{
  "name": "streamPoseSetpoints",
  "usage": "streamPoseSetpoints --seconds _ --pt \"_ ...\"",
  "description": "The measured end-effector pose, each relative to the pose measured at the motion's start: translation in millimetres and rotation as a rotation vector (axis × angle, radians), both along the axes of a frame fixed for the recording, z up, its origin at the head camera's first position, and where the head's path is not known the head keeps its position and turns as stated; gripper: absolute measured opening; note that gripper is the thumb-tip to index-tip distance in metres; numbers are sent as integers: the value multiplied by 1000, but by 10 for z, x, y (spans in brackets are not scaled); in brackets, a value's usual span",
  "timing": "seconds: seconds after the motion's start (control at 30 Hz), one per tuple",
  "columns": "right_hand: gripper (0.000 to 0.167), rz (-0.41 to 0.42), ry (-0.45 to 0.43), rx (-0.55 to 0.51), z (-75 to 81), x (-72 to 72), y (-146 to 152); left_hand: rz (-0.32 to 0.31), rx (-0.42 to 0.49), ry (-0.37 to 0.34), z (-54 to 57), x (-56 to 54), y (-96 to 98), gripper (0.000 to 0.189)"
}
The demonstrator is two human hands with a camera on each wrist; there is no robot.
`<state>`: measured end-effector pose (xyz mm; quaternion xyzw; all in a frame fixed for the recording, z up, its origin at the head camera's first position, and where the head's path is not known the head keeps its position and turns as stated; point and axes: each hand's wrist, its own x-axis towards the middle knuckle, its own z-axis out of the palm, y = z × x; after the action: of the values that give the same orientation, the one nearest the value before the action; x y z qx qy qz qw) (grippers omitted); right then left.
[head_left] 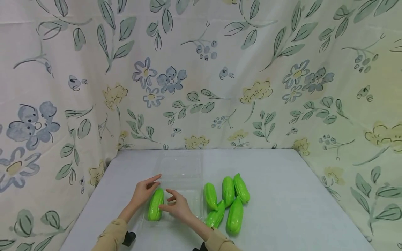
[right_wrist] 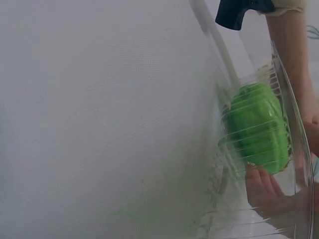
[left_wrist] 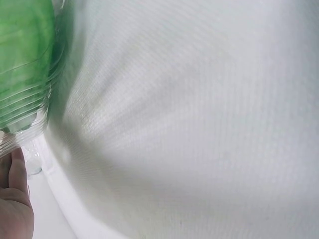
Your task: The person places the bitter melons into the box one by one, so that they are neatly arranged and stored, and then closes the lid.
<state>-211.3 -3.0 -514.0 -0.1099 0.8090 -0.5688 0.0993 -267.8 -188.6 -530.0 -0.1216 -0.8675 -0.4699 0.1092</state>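
A bright green, ridged gourd (head_left: pixel 155 205) lies lengthwise along the left side of a clear plastic box (head_left: pixel 195 209). My left hand (head_left: pixel 145 190) hovers at the gourd's far end, fingers loosely bent over the box's left side. From the right, my right hand (head_left: pixel 178 206) reaches over the box with fingers spread, its thumb tip right at the gourd's side. In the right wrist view the gourd (right_wrist: pixel 256 127) shows through the ribbed plastic wall, with the right fingertips against its lower end. Only part of the left hand (left_wrist: pixel 15 199) appears in the left wrist view, below the plastic.
The box's clear lid (head_left: pixel 180 165) is folded back flat behind it. Several more green gourds (head_left: pixel 235 216) lie in a loose group on the white table (head_left: pixel 289 202), right of the box. A floral curtain (head_left: pixel 201 76) hangs behind the table and along both sides.
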Motion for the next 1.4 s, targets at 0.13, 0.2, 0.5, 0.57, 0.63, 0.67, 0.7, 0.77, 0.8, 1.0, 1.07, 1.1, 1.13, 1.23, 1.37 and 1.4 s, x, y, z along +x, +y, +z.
streamPoseSetpoints --seconds 0.13,0.2,0.5,0.57,0.63,0.67,0.7,0.77,0.8,1.0,1.07,1.1,1.13,1.23,1.37,1.4 --pt "64 21 -1 0 19 23 25 2 -4 7 -2 -3 -4 35" --pt "64 32 0 1 36 33 39 3 -7 4 -2 -2 -4 35" --pt "62 39 45 17 170 22 137 7 -13 1 -4 -2 -2 36" --pt "61 41 59 21 213 10 174 8 -9 0 -4 -6 -1 35" --pt "60 43 64 26 246 -1 213 9 -10 -2 -8 -13 -1 35" --pt "60 44 69 30 258 -5 233 8 -12 -2 -12 -16 -2 35" --pt "60 46 71 31 267 -9 254 10 -15 -1 -15 -19 -4 35" --pt "59 51 82 40 284 -13 293 12 -14 -3 -20 -23 -6 35" --pt "59 55 90 44 292 -15 313 12 -15 -2 -22 -24 -8 35" --pt "58 92 119 63 353 -45 444 1 -12 9 -35 -29 -19 36" --pt "57 99 123 60 362 -73 492 -2 -11 14 -40 -28 -21 36" --pt "57 101 126 55 363 -90 518 -3 -10 16 -42 -28 -22 36" --pt "57 100 129 51 368 -104 544 -3 -9 19 -43 -27 -22 36" --pt "56 98 134 8 427 -110 625 -7 -6 26 -48 -26 -23 36" --pt "57 101 135 -41 488 -103 734 -1 -6 24 -47 -24 -20 36" --pt "57 101 136 -39 503 -99 758 2 -9 22 -45 -24 -19 36"
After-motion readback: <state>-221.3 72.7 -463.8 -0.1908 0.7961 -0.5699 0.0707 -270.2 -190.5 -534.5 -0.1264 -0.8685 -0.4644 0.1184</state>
